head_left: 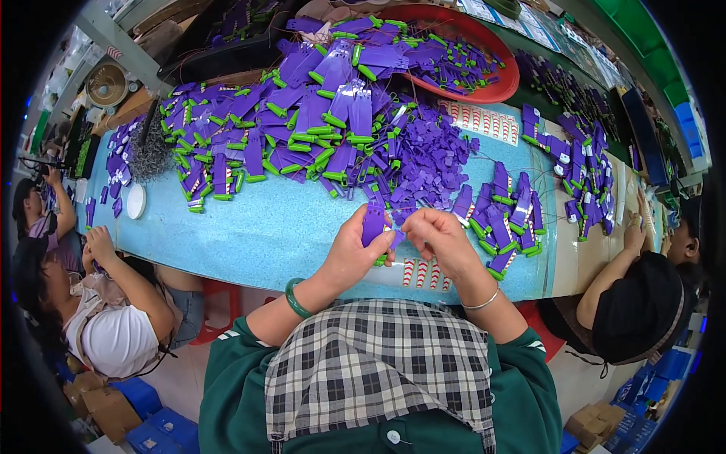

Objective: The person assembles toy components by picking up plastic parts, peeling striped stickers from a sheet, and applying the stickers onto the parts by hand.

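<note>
My left hand (354, 248) is closed round a flat purple plastic piece (373, 222), held upright, with a bright green tip showing below my fingers. My right hand (440, 240) is just beside it, thumb and forefinger pinched together near the piece's edge. Whatever that pinch holds is too small to make out. A small purple bit (397, 239) shows between the two hands. Just beyond them lies a heap of small purple parts (427, 155). Below my right hand, a strip of red-and-white chevron stickers (425, 274) lies at the table's near edge.
A large pile of purple pieces with green tips (302, 129) covers the far side of the blue table (249, 242). Finished-looking groups (503, 216) lie right. A red basin (484, 83), sticker sheet (484, 121) and white lid (136, 201) stand around. Co-workers sit on both sides.
</note>
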Demonstrator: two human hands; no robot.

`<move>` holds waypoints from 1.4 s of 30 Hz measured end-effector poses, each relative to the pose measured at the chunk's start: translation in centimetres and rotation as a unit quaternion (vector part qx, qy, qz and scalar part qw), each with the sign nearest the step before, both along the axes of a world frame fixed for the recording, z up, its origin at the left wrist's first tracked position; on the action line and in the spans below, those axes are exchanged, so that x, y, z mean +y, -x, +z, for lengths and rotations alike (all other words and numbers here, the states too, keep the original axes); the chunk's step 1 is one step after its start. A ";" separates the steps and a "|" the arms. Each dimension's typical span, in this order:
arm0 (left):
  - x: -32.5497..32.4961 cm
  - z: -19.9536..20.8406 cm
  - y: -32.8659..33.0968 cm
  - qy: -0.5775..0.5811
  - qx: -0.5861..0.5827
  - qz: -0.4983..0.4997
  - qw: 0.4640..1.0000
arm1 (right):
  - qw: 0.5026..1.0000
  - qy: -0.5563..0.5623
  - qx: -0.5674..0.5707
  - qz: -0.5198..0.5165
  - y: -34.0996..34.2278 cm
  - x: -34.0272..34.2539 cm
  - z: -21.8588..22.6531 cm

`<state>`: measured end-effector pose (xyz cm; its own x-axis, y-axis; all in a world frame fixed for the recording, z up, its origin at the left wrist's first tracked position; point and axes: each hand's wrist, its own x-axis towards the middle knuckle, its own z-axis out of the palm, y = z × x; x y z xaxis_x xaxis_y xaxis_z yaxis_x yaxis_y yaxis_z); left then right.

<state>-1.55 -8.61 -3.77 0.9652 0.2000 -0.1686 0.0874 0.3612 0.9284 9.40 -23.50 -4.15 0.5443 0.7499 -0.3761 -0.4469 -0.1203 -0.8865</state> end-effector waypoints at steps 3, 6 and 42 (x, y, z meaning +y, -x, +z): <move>-0.3 -0.2 0.2 -0.028 0.005 -0.004 1.000 | 0.991 0.009 -0.128 0.039 0.3 0.1 0.0; -0.1 -1.0 0.3 -0.023 0.007 -0.041 0.999 | 0.984 -0.014 -0.175 0.021 0.7 0.1 0.8; 6.5 -0.1 -5.0 -0.819 0.081 0.055 0.566 | 0.714 0.155 -0.680 0.066 -1.8 -6.3 3.0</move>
